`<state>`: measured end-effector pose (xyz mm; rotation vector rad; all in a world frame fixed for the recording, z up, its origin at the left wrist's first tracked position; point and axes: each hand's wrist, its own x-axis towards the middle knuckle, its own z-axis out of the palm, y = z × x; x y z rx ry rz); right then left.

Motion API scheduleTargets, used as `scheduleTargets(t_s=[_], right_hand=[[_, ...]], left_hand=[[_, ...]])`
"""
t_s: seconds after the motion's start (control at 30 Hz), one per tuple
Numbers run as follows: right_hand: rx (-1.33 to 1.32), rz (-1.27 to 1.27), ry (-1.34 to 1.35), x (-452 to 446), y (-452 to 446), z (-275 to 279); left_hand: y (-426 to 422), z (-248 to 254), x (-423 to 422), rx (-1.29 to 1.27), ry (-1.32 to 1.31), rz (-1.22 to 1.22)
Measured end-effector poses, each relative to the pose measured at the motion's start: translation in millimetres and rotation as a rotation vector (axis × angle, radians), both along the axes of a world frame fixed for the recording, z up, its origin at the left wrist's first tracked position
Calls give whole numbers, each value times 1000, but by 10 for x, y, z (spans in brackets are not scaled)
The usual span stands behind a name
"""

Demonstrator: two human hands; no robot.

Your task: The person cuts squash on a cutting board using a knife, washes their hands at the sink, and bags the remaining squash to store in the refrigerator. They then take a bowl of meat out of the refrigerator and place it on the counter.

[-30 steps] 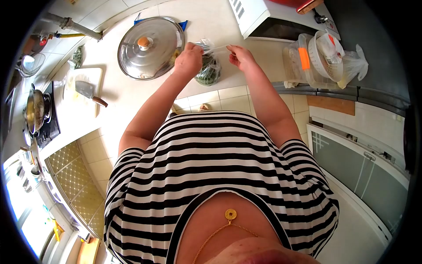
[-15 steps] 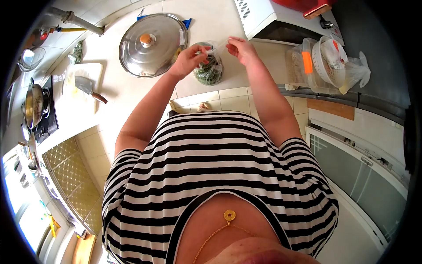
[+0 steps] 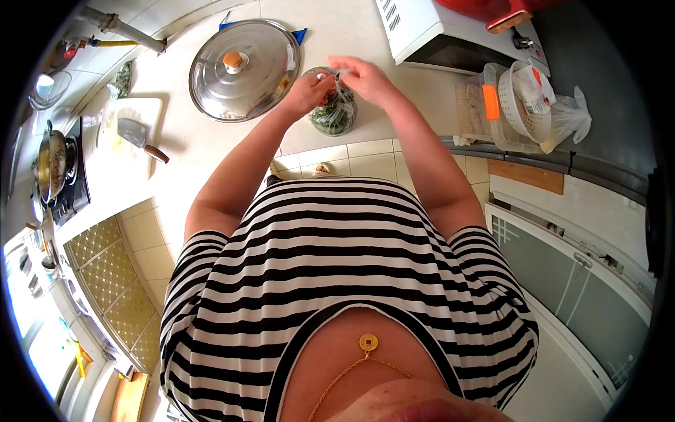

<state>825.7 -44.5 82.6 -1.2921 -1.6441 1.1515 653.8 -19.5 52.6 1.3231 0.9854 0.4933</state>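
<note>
The bag (image 3: 335, 121) of greens sits near the front edge of the surface (image 3: 422, 98), right of the lid (image 3: 246, 81). Its top lies between both grips, its full lower part nearer that edge. The left grip (image 3: 314, 91) pinches the gathered plastic; the right grip (image 3: 360, 79) meets it, whether grasping I cannot tell.

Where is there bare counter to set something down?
Bare counter lies between the lid and the cutting board, and between the right hand and the plastic box. It's crowded around the bag and left hand.
</note>
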Motion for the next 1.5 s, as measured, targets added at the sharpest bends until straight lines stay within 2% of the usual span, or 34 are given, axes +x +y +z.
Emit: scheduleTargets(t_s=[0.07, 0.2, 0.37, 0.4, 0.47, 0.5, 0.57, 0.63, 0.67, 0.73, 0.8, 0.83, 0.9, 0.93, 0.97, 1.03, 1.1, 1.17, 1.3, 1.37, 1.43, 1.5], right_hand=[[-362, 31, 94, -21, -53, -21], [-393, 21, 134, -14, -67, -124], [-446, -34, 202, 27, -27, -261], [-444, -32, 202, 31, -22, -292], [-559, -137, 378, 1, -21, -270], [-557, -134, 379, -3, -32, -272], [-651, -209, 732, 13, -69, -322], [-672, -200, 814, 45, -65, -410], [-694, -194, 896, 57, -53, -441], [-704, -198, 835, 67, 1, -436], [-714, -201, 773, 50, 35, -381], [-714, -189, 730, 41, 47, -355], [-713, -176, 684, 25, 63, -305], [-718, -171, 645, 15, 65, -283], [-723, -165, 607, 10, 66, -267], [-726, -134, 582, 15, 78, -240], [-729, -104, 558, 11, 87, -212], [-690, -79, 422, -11, 87, -195], [-676, -87, 371, 4, 107, -204], [-688, -108, 347, -5, 101, -123], [-681, -131, 373, 12, 63, -93], [-675, -153, 400, 40, 44, -109]], left_hand=[[7, 0, -25, -18, -29, -7], [22, -38, -61, -126, -48, 33], [41, 64, -106, -448, -292, 165], [46, 42, -134, -446, -292, 167], [60, 13, -181, -478, -417, 123], [38, 3, -197, -474, -418, 125], [-60, 70, -224, -498, -393, 150], [-84, 13, -223, -520, -428, 179], [-107, 15, -202, -424, -420, 221], [-119, 21, -145, -329, -411, 262], [-75, 56, -80, 453, -141, 113], [-46, 117, -61, 453, -142, 115], [38, 266, -36, 1076, 248, -19], [86, 274, -26, 1107, 386, -79], [134, 289, -12, 1107, 385, -75], [224, 359, 27, 1029, 643, -251], [269, 462, 87, 934, 703, -262], [318, 443, 116, 836, 761, -277], [519, 108, 146, 630, 558, -125], [489, 186, 110, 556, 469, -76], [313, 277, 52, 342, 350, -1], [91, 297, 29, 255, 333, 16]])
